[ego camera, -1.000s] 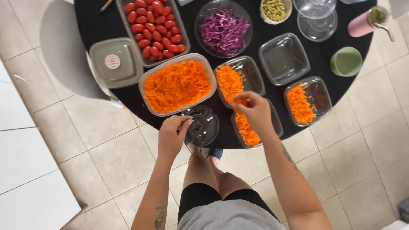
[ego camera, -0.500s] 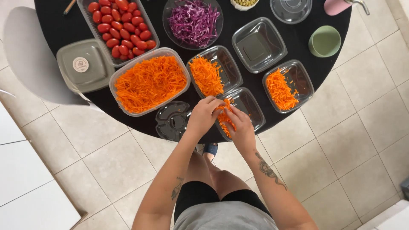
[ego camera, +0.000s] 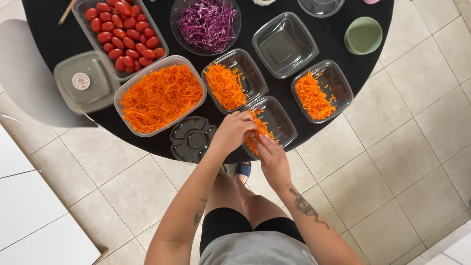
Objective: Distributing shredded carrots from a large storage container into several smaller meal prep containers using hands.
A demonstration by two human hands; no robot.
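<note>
Since a second ago the left hand [ego camera: 233, 131] has left the lid [ego camera: 191, 139] and joined the right hand [ego camera: 273, 159] at the near tub [ego camera: 280, 120]; both pinch grated carrot [ego camera: 257, 132] lying between them, at its left end. Four small clear tubs: three hold carrot, one [ego camera: 284, 44] is bare. One big carrot tub [ego camera: 161, 95], one tomato tray [ego camera: 122, 29], one cabbage bowl [ego camera: 208, 23].
</note>
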